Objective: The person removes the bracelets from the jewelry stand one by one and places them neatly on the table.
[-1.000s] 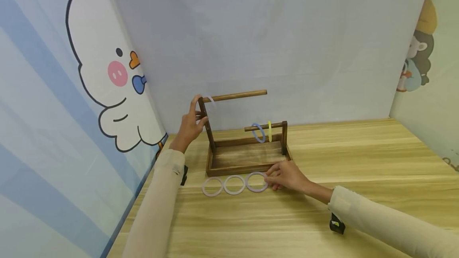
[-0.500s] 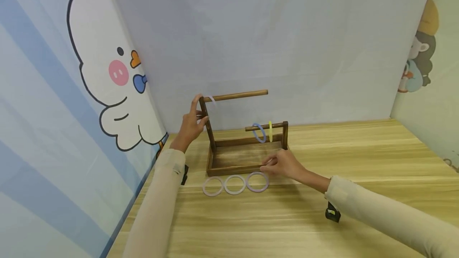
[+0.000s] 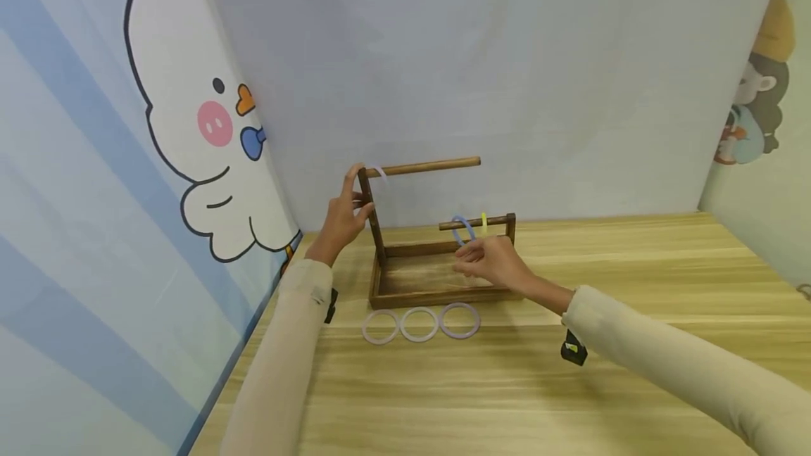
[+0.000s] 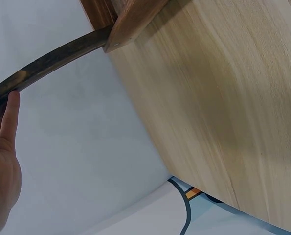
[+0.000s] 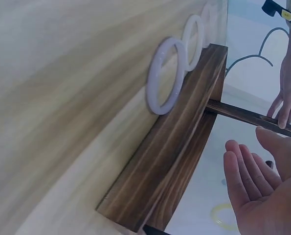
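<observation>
A dark wooden stand (image 3: 443, 298) has a tray base, a tall left post with a long upper rod (image 3: 431, 166), and a short right post with a lower rod. My left hand (image 3: 342, 224) grips the top of the tall post; the left wrist view shows fingers on both sides of that post (image 4: 62, 54). Over the tray's front right hovers my right hand (image 3: 497, 262), its fingers loosely bent, with nothing visible between them in the right wrist view. It partly hides the blue ring (image 3: 470, 228) and yellow ring (image 3: 484, 222) on the lower rod. One pale ring (image 3: 382, 174) hangs beside the tall post.
Three pale rings lie in a row before the tray: a pinkish ring (image 3: 381, 343), a white ring (image 3: 419, 340) and a purple ring (image 5: 153, 78). All rest on the wood-grain table (image 3: 481, 400). A grey backdrop (image 3: 507, 55) stands behind, with cartoon-printed walls on both sides.
My right hand has risen from beside the purple ring, over the tray's front wall, to just below the lower rod. The left hand keeps its grip. The head view has shifted slightly.
</observation>
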Tool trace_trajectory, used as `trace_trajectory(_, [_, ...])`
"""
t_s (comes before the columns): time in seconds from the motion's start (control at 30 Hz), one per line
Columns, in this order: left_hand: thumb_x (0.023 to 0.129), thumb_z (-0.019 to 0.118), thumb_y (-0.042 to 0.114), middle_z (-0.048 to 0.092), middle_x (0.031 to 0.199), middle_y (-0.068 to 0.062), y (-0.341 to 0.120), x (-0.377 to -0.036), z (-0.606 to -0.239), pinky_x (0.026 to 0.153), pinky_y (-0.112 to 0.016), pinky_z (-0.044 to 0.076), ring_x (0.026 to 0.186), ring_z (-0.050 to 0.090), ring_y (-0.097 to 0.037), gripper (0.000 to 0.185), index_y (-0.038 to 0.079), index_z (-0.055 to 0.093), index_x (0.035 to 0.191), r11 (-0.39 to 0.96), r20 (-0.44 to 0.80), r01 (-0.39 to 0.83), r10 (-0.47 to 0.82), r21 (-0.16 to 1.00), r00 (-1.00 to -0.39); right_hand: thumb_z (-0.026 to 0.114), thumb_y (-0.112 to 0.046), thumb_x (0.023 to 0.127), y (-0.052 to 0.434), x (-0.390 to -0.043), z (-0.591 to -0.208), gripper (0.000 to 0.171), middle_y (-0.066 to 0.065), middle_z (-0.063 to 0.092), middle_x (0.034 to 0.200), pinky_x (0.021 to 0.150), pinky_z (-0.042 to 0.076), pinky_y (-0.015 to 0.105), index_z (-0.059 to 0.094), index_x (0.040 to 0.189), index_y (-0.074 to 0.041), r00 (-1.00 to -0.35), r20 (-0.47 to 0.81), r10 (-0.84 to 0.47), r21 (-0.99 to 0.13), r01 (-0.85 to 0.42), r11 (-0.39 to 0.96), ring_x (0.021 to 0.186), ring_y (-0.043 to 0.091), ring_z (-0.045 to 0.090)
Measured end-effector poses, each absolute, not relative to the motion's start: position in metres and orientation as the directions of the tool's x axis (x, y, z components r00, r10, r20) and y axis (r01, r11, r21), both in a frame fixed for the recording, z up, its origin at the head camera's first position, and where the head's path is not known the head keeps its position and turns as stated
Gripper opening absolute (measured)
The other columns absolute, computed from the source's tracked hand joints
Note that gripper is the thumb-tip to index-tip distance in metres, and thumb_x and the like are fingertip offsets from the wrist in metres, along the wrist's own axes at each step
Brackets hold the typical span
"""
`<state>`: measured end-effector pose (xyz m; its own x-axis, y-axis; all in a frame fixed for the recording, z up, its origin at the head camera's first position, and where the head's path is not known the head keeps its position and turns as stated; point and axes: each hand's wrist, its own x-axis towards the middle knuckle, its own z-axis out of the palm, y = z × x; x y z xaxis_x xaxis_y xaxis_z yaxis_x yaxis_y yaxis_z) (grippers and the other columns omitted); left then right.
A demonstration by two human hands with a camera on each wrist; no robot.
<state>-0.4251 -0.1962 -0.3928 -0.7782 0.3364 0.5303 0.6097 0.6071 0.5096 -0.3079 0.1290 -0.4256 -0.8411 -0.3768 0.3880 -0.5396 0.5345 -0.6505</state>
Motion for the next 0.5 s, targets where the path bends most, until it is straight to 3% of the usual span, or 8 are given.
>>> trace_trajectory(0.2, [0.102,0.066,0.006,0.067,0.122,-0.032,-0.197,-0.426,-0.392,0.096,-0.049,0.060,0.115,0.069,-0.041,0.085,0.027,0.013,0.166,0.621,0.528,0.601,0.330,0.502,-0.782,0.083,-0.016,0.092,0.116,-0.321,-0.414,0.028,0.015,0.079,0.092,0.065,0.065,0.031,0.078,0.109,0.004,-0.845,0.399,-0.356,-0.644,-0.535,0.547,0.077,0.021,0.078])
trace_trajectory(0.5, [0.102,0.066,0.004,0.066,0.123,-0.033,-0.196,-0.427,-0.393,0.095,-0.053,0.060,0.115,0.069,-0.041,0.085,0.025,0.013,0.166,0.603,0.531,0.611,0.336,0.512,-0.778,0.083,-0.021,0.092,0.095,-0.336,-0.404,0.031,0.016,0.079,0.103,0.073,0.066,0.038,0.078,0.114,0.002,-0.828,0.437,-0.351,-0.617,-0.560,0.552,0.088,0.025,0.078])
